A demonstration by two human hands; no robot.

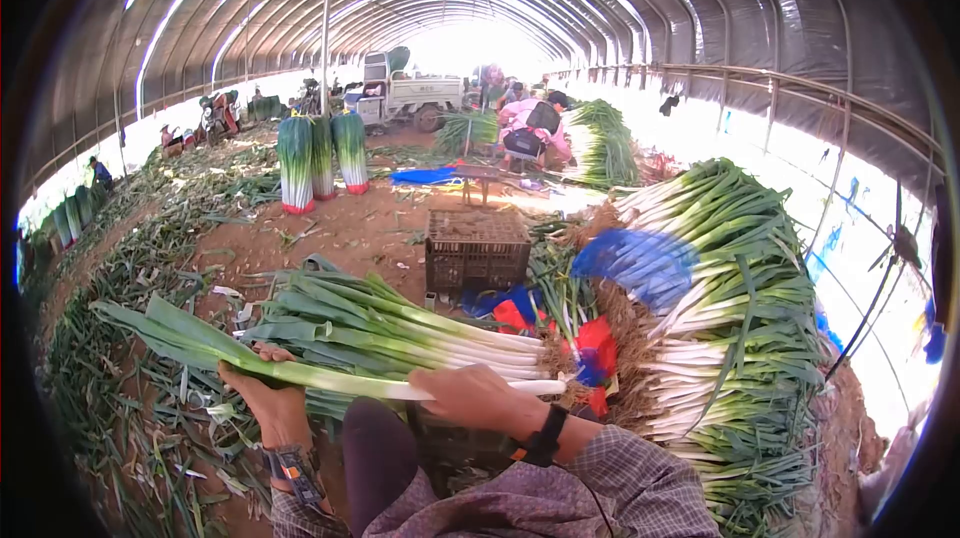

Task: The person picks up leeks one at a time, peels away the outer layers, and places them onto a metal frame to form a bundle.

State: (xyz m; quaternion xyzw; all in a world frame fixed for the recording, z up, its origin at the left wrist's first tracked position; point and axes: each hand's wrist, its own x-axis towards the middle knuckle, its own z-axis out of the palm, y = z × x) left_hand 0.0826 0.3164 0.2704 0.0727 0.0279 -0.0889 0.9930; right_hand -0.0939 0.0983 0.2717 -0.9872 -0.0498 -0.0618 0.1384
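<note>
A long green onion (pixel 340 381) lies across my lap, leaves to the left and white root end to the right. My left hand (pixel 262 388) is closed around it where the leaves begin. Closed on the white stalk is my right hand (pixel 470 400), with the root end sticking out past it. Just beyond my hands rests a pile of green onions (pixel 400 328), roots to the right. To my right lies a large heap of green onions (pixel 730 338), with dirty roots facing me and a blue net (pixel 637 263) over part of it.
A dark plastic crate (pixel 477 250) stands ahead, with red and blue cloth (pixel 597 353) nearby. Tied bundles (pixel 322 163) stand upright further off. Leaf scraps (pixel 130 398) cover the ground at left. A person in pink (pixel 535 128) sits beyond, near a white truck (pixel 425 93).
</note>
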